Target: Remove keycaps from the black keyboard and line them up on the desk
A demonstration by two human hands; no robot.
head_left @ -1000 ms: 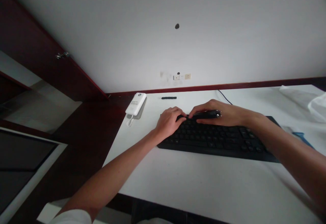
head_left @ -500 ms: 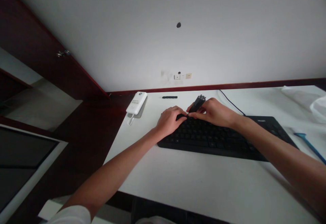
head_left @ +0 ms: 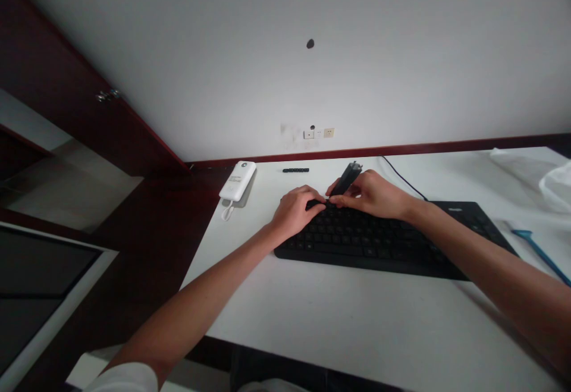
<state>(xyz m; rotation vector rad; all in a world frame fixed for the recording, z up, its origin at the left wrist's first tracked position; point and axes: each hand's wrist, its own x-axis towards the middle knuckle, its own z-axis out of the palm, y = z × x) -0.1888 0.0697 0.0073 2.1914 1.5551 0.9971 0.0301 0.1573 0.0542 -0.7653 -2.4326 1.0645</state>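
Note:
A black keyboard (head_left: 357, 251) lies on the white table under both hands. My left hand (head_left: 294, 209) is at its far left corner, fingers curled over the back edge and thumb resting on the keys. In my right hand (head_left: 375, 194) is a dark grey stick-shaped tool (head_left: 346, 179), pinched and tilted, with thin prongs at its upper end. The tool's lower end points down at the keyboard's back row, close to my left fingertips. Fingers hide its contact point. Behind them lies a short row of small black pieces (head_left: 295, 170) resembling keycaps.
A white power bank (head_left: 238, 181) with a looped cord stands near the table's left edge. The keyboard cable (head_left: 404, 176) runs to the back. On the right are a blue-handled brush (head_left: 542, 252) and a translucent white bag (head_left: 557, 187). A wall borders the table's far side.
The tool in my right hand leans slightly more to the right. The whole view has shifted a little; both hands stay at the same part of the keyboard.

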